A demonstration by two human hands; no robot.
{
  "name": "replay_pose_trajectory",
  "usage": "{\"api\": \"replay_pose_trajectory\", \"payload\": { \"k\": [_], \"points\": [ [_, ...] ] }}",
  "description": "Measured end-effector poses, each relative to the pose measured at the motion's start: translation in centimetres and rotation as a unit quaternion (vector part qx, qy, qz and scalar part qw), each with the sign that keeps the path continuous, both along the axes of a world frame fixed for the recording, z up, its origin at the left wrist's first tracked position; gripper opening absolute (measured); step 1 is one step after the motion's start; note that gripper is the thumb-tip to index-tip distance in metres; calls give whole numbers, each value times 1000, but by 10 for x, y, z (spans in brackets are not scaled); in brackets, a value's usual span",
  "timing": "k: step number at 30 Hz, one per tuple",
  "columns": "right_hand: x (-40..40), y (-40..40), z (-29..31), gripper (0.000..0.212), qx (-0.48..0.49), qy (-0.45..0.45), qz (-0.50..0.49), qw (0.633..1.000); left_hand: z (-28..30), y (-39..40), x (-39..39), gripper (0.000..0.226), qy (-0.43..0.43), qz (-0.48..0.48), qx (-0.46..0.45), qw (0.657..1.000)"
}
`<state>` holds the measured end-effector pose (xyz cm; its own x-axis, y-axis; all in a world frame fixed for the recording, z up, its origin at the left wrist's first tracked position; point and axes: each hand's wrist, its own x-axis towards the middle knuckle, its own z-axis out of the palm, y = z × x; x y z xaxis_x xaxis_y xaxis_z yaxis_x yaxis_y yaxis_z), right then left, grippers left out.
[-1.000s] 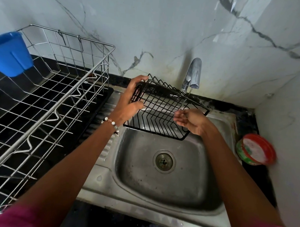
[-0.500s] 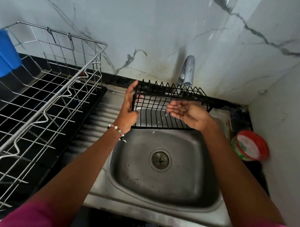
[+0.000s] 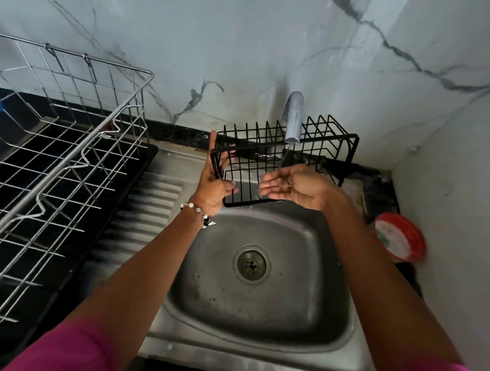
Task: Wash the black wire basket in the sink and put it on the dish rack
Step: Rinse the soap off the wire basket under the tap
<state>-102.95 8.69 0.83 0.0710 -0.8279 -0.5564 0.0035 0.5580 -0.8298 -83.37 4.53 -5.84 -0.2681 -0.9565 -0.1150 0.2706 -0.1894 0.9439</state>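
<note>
I gripped the black wire basket (image 3: 283, 164) by its left end with my left hand (image 3: 213, 184), tilted over the far side of the sink (image 3: 262, 283), so the tap (image 3: 292, 117) stream ran through it. My right hand (image 3: 293, 187) stayed open, palm up, cupped under the water to rub the wires.

Looking like a home kitchen. Steel sink (image 3: 263, 269) with a ribbed drainboard (image 3: 151, 198) sitting in a dark counter (image 3: 184, 133), tap (image 3: 292, 117) running over the bowl. Wire dish rack (image 3: 67, 140) standing on a black tray (image 3: 121, 181) to the left. Marble-look wall (image 3: 243, 46) (grey veins running across it) closing in behind and to the right, forming a corner.
</note>
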Motion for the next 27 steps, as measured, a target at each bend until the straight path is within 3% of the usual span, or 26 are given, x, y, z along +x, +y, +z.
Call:
{"api": "replay_pose_trajectory", "payload": {
  "k": [3,9,17,21,24,27],
  "points": [
    [7,-3,-3,34,3,38,-5,999,-9,1,-5,96,13,-20,27,999],
    [26,8,-7,33,21,18,53,998,-2,10,-19,85,70,-42,17,997],
    [-13,10,7,19,61,105,-29,992,10,16,-17,87,77,-78,65,992],
    [12,6,5,26,38,54,36,997,1,15,-22,60,116,-121,90,982],
    [18,-1,8,29,-10,17,90,996,-1,17,-21,63,100,-171,150,969],
    [19,-10,9,27,-43,21,23,999,-1,19,-18,64,78,-222,171,957]
  ]
}}
